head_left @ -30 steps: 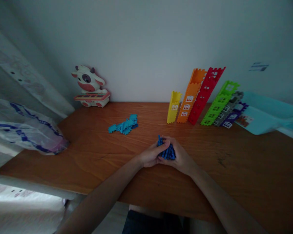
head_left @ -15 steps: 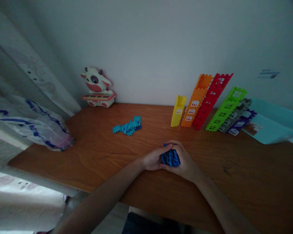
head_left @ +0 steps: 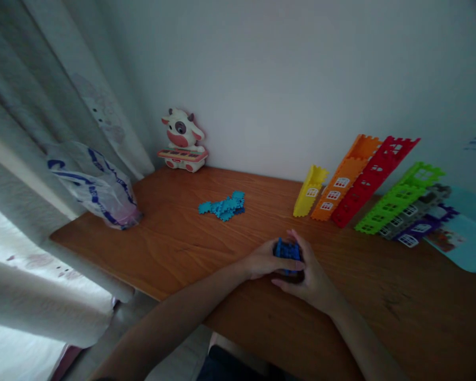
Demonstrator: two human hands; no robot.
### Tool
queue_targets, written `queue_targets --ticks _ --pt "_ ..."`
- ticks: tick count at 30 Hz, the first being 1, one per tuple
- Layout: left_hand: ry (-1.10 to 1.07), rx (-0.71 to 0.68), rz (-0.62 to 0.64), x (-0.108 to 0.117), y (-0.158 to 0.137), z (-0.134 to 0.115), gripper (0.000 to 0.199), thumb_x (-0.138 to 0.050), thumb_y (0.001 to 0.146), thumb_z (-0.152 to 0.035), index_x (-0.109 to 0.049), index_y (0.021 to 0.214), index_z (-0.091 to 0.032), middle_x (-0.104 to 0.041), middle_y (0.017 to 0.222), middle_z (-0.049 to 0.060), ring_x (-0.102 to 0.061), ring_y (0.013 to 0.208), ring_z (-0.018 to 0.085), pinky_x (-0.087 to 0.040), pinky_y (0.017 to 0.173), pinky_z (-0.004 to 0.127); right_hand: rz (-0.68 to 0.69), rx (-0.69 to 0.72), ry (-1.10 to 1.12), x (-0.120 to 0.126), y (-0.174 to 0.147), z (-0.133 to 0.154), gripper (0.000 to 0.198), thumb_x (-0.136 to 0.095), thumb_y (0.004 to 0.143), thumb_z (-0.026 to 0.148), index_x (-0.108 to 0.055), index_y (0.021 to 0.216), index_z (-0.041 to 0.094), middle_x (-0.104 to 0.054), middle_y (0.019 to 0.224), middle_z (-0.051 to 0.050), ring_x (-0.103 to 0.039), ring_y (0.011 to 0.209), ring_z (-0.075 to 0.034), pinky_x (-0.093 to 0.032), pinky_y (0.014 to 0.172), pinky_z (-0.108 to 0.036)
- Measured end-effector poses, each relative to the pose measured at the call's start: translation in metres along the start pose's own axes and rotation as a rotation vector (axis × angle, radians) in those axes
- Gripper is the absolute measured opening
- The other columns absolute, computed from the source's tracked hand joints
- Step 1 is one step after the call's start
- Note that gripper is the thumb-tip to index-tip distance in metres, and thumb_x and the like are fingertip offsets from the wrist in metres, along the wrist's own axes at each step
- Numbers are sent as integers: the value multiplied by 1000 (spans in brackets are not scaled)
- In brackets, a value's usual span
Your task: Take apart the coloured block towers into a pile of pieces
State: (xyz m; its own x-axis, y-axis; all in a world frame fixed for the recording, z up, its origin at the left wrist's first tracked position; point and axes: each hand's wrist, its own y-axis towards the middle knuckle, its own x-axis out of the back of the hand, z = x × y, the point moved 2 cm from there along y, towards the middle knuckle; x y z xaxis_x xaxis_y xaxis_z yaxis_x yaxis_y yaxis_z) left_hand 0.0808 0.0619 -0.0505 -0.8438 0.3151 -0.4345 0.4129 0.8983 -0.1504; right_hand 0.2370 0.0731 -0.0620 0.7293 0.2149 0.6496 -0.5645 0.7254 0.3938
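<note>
Near the table's front, dark blue plastic building pieces [head_left: 287, 251] are bunched together between my two hands. My left hand [head_left: 262, 260] is closed on them, its thumb laid across their near side. My right hand [head_left: 315, 283] curves round the right side of the bunch, its fingers behind and its thumb lower down, apart from the pieces. How firmly the right fingers press is hard to see. Farther back on the left lies a loose pile of light blue interlocking pieces [head_left: 224, 206], with a darker blue bit at its right edge.
Toy towers stand at the right: yellow [head_left: 310, 193], orange [head_left: 343, 180], red [head_left: 375, 180], green [head_left: 399, 200], grey [head_left: 414, 209] and purple [head_left: 424, 227]. A light blue bin [head_left: 474, 233] is beyond them. A cow keyboard toy [head_left: 182, 143] and a plastic bag [head_left: 99, 185] occupy the left.
The view has swung, shifting the scene rightward. The blue bunch has turned between my hands, my left thumb now crosses it, and my right hand's grip has loosened, its thumb away from the pieces.
</note>
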Motion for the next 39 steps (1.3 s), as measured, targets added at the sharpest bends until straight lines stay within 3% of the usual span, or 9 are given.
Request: queue_targets --ticks 6,8,12,16,20,25,31,35,39 --pt "-11 -308 -442 39 8 -29 59 -86 69 -27 -54 119 -22 -65 102 4 -66 86 17 -58 81 37 13 -70 11 3 -1 -2 102 -75 81 49 -10 157 32 -31 159 -15 -47 138 -34 -43 112 -58" --pt "198 -526 -646 62 4 -46 59 -81 76 -32 -50 125 -24 -63 102 4 -66 86 18 -58 80 37 -6 -109 8 4 -1 -3 98 -74 82 49 -13 157 32 -34 157 -16 -53 132 -34 -46 109 -58" --pt "780 -872 -954 112 -13 -75 56 -76 82 -35 -50 130 -23 -61 125 10 -60 117 25 -48 106 45 -22 -150 -7 6 -2 -6 93 -71 84 50 -16 156 32 -41 152 -15 -59 125 -33 -49 105 -57" --pt "1071 -854 -1143 158 -26 -82 58 -69 86 -37 -47 136 -19 -57 134 16 -55 127 29 -44 111 47 -22 -120 -12 5 -1 -9 88 -68 86 48 -17 156 32 -42 151 -14 -59 125 -31 -48 106 -55" --pt "1238 -622 -1103 182 -24 -72 56 -66 88 -34 -47 139 -19 -58 135 18 -57 126 30 -45 108 47 -37 -100 -18 3 0 -12 82 -66 89 46 -19 155 32 -42 149 -14 -59 123 -29 -49 106 -54" --pt "1374 -476 -1100 180 -20 -66 74 -70 81 -56 -46 140 -17 -58 138 19 -53 130 35 -38 112 52 -37 -96 -26 4 0 -10 79 -66 89 45 -22 153 32 -44 145 -14 -61 120 -29 -50 105 -53" --pt "1347 -421 -1244 172 -26 -70 48 -57 91 -53 -59 123 -17 -64 129 18 -56 124 36 -34 110 59 -39 -91 -32 6 0 -8 75 -65 90 44 -26 152 32 -48 140 -14 -61 117 -30 -52 102 -55" --pt "1350 -466 -1289 169 -30 -73 34 -54 94 -42 -61 117 -18 -66 124 17 -56 122 35 -30 112 62 -50 -82 -37 7 0 -9 71 -63 91 43 -29 152 32 -49 138 -13 -62 114 -29 -53 99 -53" --pt "1428 -671 -1080 153 -27 -74 26 -55 91 -30 -61 113 -17 -64 121 15 -55 121 31 -37 111 53 -95 -70 -81 8 3 -10 59 -60 93 40 -38 147 31 -50 137 -13 -63 111 -28 -55 96 -51"
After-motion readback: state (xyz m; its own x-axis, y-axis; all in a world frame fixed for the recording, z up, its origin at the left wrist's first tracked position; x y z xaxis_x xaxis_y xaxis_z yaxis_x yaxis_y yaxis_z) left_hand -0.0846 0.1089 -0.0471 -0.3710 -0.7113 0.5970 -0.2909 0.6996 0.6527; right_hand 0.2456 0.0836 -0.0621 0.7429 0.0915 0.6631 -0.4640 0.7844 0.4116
